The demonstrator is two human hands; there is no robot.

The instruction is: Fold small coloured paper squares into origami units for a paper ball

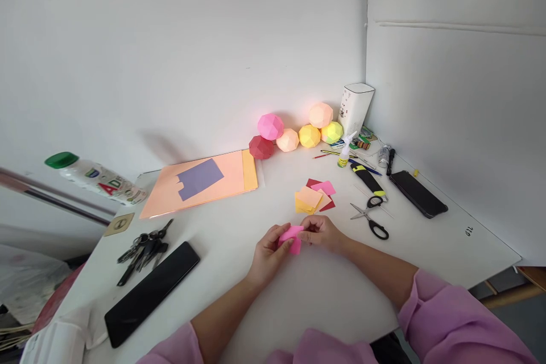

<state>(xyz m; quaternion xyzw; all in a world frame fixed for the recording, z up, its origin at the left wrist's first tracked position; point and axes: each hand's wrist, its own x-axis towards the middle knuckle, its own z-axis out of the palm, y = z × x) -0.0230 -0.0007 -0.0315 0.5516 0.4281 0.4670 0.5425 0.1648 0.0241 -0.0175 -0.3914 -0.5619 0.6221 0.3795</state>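
Both my hands meet near the middle of the white table (324,296) and pinch a small folded pink paper (292,239). My left hand (268,254) grips its left side with curled fingers. My right hand (321,232) closes on its right edge. Just beyond them lies a small pile of paper squares (313,197) in yellow, peach, pink and red. Several folded paper balls (294,129) in pink, red, peach, yellow and green stand in a row against the back wall.
Scissors (370,216), a utility knife (367,178), a glue bottle (344,153) and a phone (418,193) lie to the right. Peach and purple sheets (200,182) lie left of centre. Keys (143,248), a black flat case (150,292) and a bottle (96,177) lie at the left.
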